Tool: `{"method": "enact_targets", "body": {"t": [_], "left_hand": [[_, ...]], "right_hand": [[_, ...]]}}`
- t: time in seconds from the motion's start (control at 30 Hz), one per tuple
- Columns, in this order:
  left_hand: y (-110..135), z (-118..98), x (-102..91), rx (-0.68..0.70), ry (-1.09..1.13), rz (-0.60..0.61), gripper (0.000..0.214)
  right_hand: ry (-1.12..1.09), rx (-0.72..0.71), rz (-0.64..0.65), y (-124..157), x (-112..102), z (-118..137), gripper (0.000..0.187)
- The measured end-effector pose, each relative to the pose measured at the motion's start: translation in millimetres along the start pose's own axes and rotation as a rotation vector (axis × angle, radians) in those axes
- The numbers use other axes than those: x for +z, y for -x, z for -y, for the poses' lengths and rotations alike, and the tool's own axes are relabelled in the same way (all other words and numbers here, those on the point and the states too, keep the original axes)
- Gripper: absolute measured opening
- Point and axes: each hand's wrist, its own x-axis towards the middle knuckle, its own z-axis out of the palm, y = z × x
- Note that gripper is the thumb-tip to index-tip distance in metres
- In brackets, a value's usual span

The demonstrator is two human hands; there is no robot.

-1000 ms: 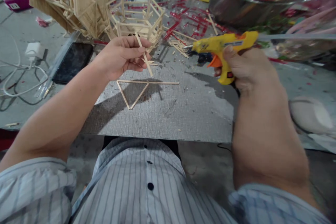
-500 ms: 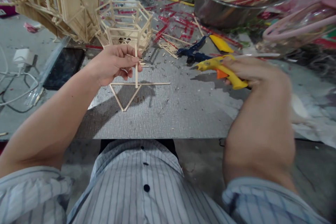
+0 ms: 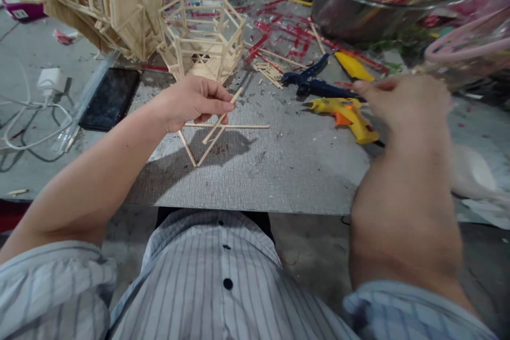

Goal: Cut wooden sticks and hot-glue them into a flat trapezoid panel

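My left hand [image 3: 195, 103] pinches a short thin wooden stick [image 3: 210, 132], tilted over the table. Below it lies a triangle of thin wooden sticks [image 3: 205, 153], whose top stick runs on to the right past the corner. My right hand [image 3: 406, 98], slightly blurred, is just right of and above a yellow glue gun [image 3: 353, 118] with an orange trigger. The glue gun lies on its side on the table. The fingers of that hand stretch leftward with nothing seen in them. A dark blue plier-like tool [image 3: 308, 84] lies just behind the glue gun.
An open stick frame [image 3: 235, 45] and a larger stick structure [image 3: 133, 21] stand at the back left. A black phone [image 3: 110, 98] and a white charger [image 3: 51, 81] lie left. Back right is a metal pot [image 3: 332, 13] of sticks. Red-and-clear wrapper scraps [image 3: 289, 37] litter the back.
My right hand has let go of the glue gun, which now lies on the table, and moved to the right. My left hand has tilted the wooden stick from upright to slanting.
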Motion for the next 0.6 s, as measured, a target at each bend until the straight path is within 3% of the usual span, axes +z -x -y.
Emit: {"method": "enact_targets", "body": {"t": [0.03, 0.07, 0.17, 0.2, 0.27, 0.37, 0.6], "left_hand": [[0.6, 0.3, 1.9, 0.011, -0.038, 0.001, 0.008], [1.4, 0.3, 4.1, 0.021, -0.083, 0.004, 0.007], [4.9, -1.6, 11.9, 0.042, -0.237, 0.031, 0.004], [6.2, -2.6, 14.6, 0.045, -0.285, 0.051, 0.004], [8.7, -4.6, 19.5, 0.054, -0.369, 0.092, 0.003], [11.3, -5.8, 25.4, 0.078, -0.472, 0.117, 0.006], [14.8, -3.5, 35.5, 0.133, -0.679, 0.059, 0.008]], "right_hand": [[-0.069, 0.053, -0.043, 6.6, -4.6, 17.3, 0.023], [-0.212, 0.003, -0.055, 15.4, -9.5, 37.0, 0.017], [-0.635, -0.386, 0.040, 48.5, -24.0, 93.9, 0.023], [-0.687, -0.515, 0.134, 59.1, -28.0, 108.0, 0.026], [-0.744, -0.633, 0.240, 75.3, -33.8, 125.8, 0.030], [-0.737, -0.700, 0.354, 85.4, -36.2, 132.3, 0.034], [-0.684, -0.839, 0.474, 83.3, -33.3, 127.9, 0.029]]}}
